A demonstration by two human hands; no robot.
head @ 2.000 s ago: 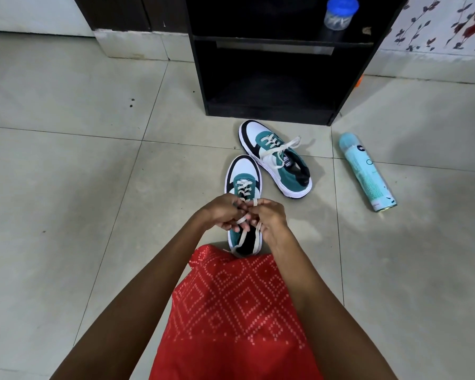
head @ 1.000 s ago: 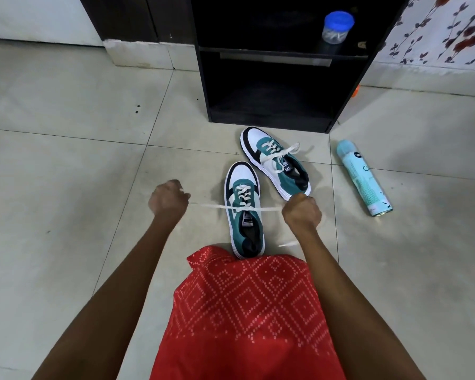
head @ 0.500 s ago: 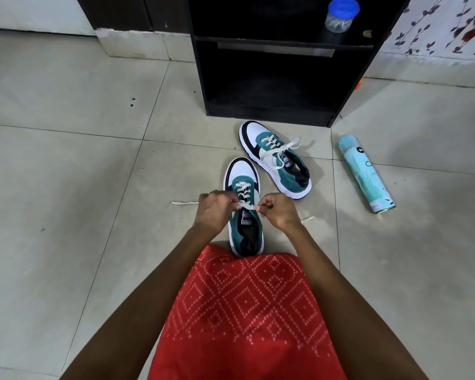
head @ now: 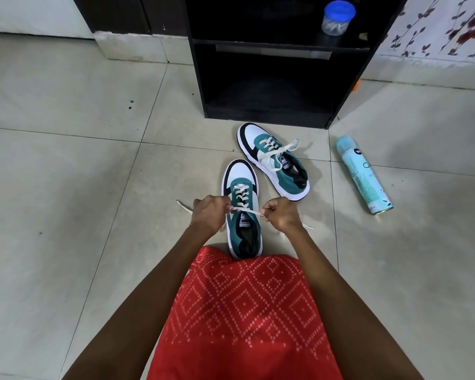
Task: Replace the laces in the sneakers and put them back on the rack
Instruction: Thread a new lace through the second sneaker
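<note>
Looking down, we see a pale tiled floor (head: 66, 174) spreading to every edge, and at its far side a black rack (head: 266, 116) with its lower shelf open toward us. Our red patterned garment (head: 244, 311) fills the bottom of the view, and its upper edge just meets the heel of the near sneaker (head: 240, 176), which stands on the floor in front of us, toe pointing to the rack. The second sneaker (head: 288, 182) sits beyond it and to the right, angled, between the near one and the rack, laced in white with loose ends draped over its side. A pale blue spray can (head: 364, 175) lies on its side further right, well apart from both shoes. A small clear jar (head: 336, 19) with a blue lid stands on the rack's upper shelf. Our left hand (head: 209, 215) and right hand (head: 281, 215) sit on either side of the near sneaker's tongue, each with fingers curled tight round one run of the white lace (head: 254, 213), which stretches across the top eyelets between them. Its loose ends trail onto the floor behind each hand, partly hidden by our knuckles.
</note>
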